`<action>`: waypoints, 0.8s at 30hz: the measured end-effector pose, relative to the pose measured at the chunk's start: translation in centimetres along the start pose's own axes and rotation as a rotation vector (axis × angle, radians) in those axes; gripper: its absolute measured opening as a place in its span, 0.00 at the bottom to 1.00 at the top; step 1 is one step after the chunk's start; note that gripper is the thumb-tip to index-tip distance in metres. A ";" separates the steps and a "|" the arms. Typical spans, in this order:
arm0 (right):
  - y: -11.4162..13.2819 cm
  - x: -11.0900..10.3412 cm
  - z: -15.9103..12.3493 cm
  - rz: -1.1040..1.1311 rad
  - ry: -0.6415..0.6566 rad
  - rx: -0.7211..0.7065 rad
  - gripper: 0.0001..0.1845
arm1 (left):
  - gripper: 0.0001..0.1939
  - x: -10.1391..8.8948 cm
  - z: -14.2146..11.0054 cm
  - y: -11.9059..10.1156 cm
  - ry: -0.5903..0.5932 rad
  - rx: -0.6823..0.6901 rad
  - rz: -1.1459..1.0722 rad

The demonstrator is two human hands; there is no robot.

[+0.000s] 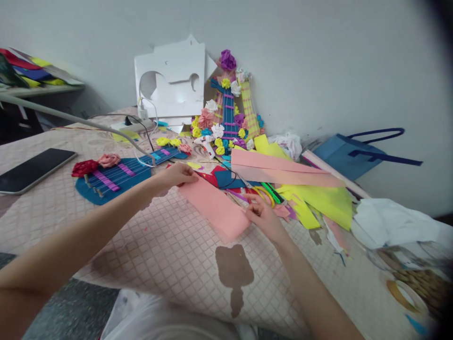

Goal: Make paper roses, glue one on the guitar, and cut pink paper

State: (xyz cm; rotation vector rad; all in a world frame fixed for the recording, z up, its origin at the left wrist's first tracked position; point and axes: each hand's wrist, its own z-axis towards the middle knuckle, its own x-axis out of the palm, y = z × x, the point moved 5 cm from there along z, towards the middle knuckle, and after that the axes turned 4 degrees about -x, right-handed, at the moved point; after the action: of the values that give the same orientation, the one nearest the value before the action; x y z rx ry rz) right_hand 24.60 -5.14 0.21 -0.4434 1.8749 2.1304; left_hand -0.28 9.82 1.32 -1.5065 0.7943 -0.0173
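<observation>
A rectangular strip of pink crepe paper (214, 203) lies slantwise between my hands, just above or on the quilted tablecloth. At its upper left corner my left hand (177, 175) pinches the edge, thumb against fingers. My right hand (264, 215) grips the right end of the strip between thumb and fingers. Right behind my right hand are yellow-handled scissors (265, 194) and a green-and-black cutter (272, 192). Beside my left forearm rests a blue paper guitar (120, 177) with strings, purple bars and paper roses.
More pink paper (279, 170) and yellow paper (322, 203) lie behind and to the right. A glue gun (206, 145) stands before flower-covered guitars (230, 113) at the wall. A lamp arm or thick cable (88, 123) crosses at left, above a phone (35, 171). Tape (406, 296) lies at right.
</observation>
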 end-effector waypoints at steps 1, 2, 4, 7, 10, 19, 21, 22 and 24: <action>-0.1 -0.2 0.5 -0.023 0.009 -0.012 0.21 | 0.12 -0.1 -0.5 0.7 0.010 -0.039 -0.073; -0.2 -0.3 0.9 -0.050 0.009 -0.025 0.21 | 0.13 -0.1 -0.8 1.4 0.009 -0.075 -0.126; -0.7 -0.5 1.5 -0.106 -0.021 -0.045 0.19 | 0.13 -0.4 -1.3 2.6 -0.011 -0.121 -0.154; -1.6 -0.4 1.7 -0.146 -0.088 -0.056 0.17 | 0.13 -0.8 -1.6 4.2 -0.085 -0.152 -0.113; -2.1 -0.4 1.3 -0.164 -0.146 -0.070 0.16 | 0.14 -1.0 -1.7 5.1 -0.131 -0.164 -0.104; -1.9 -1.2 -0.2 -0.315 -0.302 -0.080 0.16 | 0.19 -1.0 -2.2 5.3 -0.179 -0.218 -0.174; -2.5 -0.7 -0.3 -0.370 -0.254 -0.037 0.16 | 0.21 -0.9 -2.4 5.1 -0.159 -0.232 -0.200; -2.7 -0.4 -0.3 -0.391 -0.232 -0.021 0.17 | 0.22 -0.9 -2.5 5.0 -0.143 -0.239 -0.212; -2.9 0.1 -0.3 -0.411 -0.209 -0.011 0.19 | 0.23 -0.8 -2.6 5.0 -0.113 -0.248 -0.230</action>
State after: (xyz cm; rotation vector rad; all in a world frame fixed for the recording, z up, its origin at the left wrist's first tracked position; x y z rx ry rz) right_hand 25.68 -5.03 -2.51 -0.5328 1.5067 1.8366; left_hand -4.46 8.51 -2.39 -1.8113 0.5440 -0.0048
